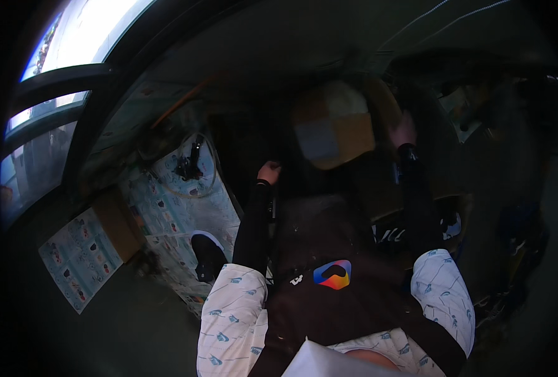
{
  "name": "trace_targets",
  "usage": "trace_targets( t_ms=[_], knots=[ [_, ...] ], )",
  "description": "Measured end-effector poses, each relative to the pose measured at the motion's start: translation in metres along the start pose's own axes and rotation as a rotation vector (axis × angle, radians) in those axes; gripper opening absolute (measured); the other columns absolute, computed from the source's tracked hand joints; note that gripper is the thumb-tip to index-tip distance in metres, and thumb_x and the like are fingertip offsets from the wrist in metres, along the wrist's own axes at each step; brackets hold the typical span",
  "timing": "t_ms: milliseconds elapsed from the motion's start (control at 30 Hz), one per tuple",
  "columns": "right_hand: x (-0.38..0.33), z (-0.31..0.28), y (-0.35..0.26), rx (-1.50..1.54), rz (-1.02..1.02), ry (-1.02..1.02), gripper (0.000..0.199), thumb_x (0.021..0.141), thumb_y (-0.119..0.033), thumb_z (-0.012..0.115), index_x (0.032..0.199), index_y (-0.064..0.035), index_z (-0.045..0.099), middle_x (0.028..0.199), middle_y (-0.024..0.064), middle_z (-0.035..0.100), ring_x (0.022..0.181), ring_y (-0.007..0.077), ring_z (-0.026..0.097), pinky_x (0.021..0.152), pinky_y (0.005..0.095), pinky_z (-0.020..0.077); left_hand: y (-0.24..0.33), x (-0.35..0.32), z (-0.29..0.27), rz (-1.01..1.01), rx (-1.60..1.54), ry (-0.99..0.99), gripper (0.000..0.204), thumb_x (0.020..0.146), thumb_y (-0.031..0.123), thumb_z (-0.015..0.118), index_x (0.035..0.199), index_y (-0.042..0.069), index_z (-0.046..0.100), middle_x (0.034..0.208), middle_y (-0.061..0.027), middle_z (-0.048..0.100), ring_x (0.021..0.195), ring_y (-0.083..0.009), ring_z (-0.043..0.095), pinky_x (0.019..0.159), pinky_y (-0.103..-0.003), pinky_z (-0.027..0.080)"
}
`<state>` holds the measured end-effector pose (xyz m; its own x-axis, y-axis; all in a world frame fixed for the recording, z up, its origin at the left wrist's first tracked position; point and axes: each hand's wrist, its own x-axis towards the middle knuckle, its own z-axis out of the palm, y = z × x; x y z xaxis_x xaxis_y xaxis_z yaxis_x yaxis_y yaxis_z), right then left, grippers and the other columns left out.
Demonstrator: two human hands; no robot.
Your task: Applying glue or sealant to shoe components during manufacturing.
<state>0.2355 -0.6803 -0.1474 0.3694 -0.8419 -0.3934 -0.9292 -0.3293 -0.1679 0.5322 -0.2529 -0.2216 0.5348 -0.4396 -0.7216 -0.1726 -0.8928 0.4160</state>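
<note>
In the dim area ahead of me is a blocky thing [353, 135] with tan, grey and whitish patches, its kind unclear. My left hand [270, 172] is to its left and lower, apart from it, with the fingers curled in. Whatever those fingers hold, if anything, is lost in the dark. At the block's right side, my right hand [404, 131] reaches up to the lower end of a curved tan piece [384, 100] and looks to be touching it. Blur hides how its fingers lie. A dark apron [316, 235] covers my lap.
Printed sheets [166, 217] spread at the left, with a thin hoop [213, 182] and a small black object [189, 164] on them. A brown cardboard box [117, 223] is farther left, and a black shoe [208, 254] near my left arm. Windows [84, 38] glare at upper left.
</note>
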Motion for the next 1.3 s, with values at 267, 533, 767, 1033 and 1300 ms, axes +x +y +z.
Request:
trace_targets(
  t_ms=[267, 533, 767, 1033, 1300],
  knots=[
    [0.000, -0.008, 0.021, 0.299, 0.054, 0.015, 0.053, 0.097, -0.034, 0.064, 0.141, -0.0063, 0.049, 0.120, 0.0252, 0.067, 0.112, 0.0403, 0.065, 0.093, 0.0468, 0.0534, -0.158, 0.160, -0.004, 0.053, 0.801, -0.189, 0.049, 0.105, 0.038, 0.041, 0.142, 0.010, 0.057, 0.148, -0.0182, 0.052, 0.126, -0.0359, 0.057, 0.104, -0.049, 0.047],
    [0.021, 0.019, 0.055, 0.156, 0.063, 0.128, 0.048, 0.095, -0.042, 0.069, 0.128, -0.0061, 0.062, 0.109, 0.0198, 0.073, 0.102, 0.0338, 0.072, 0.085, 0.0401, 0.0559, -0.250, 0.316, -0.054, -0.254, 0.753, 0.008, 0.048, 0.106, 0.034, 0.040, 0.148, 0.011, 0.046, 0.154, -0.0150, 0.042, 0.134, -0.0335, 0.046, 0.110, -0.049, 0.040],
    [0.018, 0.014, 0.036, 0.269, 0.147, 0.139, 0.048, 0.096, -0.032, 0.072, 0.129, 0.0014, 0.061, 0.114, 0.0158, 0.072, 0.105, 0.0189, 0.068, 0.090, 0.0325, 0.0519, -0.322, 0.390, -0.090, -0.350, 0.714, 0.111, 0.051, 0.107, 0.031, 0.039, 0.154, 0.012, 0.036, 0.160, -0.0123, 0.034, 0.142, -0.0315, 0.037, 0.115, -0.050, 0.035],
    [0.016, 0.016, 0.039, 0.254, 0.176, 0.172, 0.041, 0.097, -0.024, 0.072, 0.126, 0.0020, 0.061, 0.112, 0.0124, 0.071, 0.103, 0.0166, 0.066, 0.092, 0.0299, 0.0500, -0.335, 0.382, -0.120, -0.350, 0.408, 0.356, 0.056, 0.108, 0.027, 0.039, 0.160, 0.013, 0.025, 0.166, -0.0091, 0.024, 0.150, -0.0292, 0.026, 0.121, -0.051, 0.028],
    [0.022, 0.019, 0.030, 0.333, 0.177, 0.164, 0.042, 0.095, -0.024, 0.073, 0.126, 0.0020, 0.061, 0.110, 0.0131, 0.072, 0.101, 0.0178, 0.066, 0.090, 0.0301, 0.0505, -0.339, 0.368, -0.119, -0.396, 0.962, 0.079, 0.053, 0.108, 0.031, 0.036, 0.160, 0.024, 0.029, 0.140, -0.0178, 0.059, 0.103, -0.0364, 0.067, 0.089, -0.053, 0.051]
  ],
)
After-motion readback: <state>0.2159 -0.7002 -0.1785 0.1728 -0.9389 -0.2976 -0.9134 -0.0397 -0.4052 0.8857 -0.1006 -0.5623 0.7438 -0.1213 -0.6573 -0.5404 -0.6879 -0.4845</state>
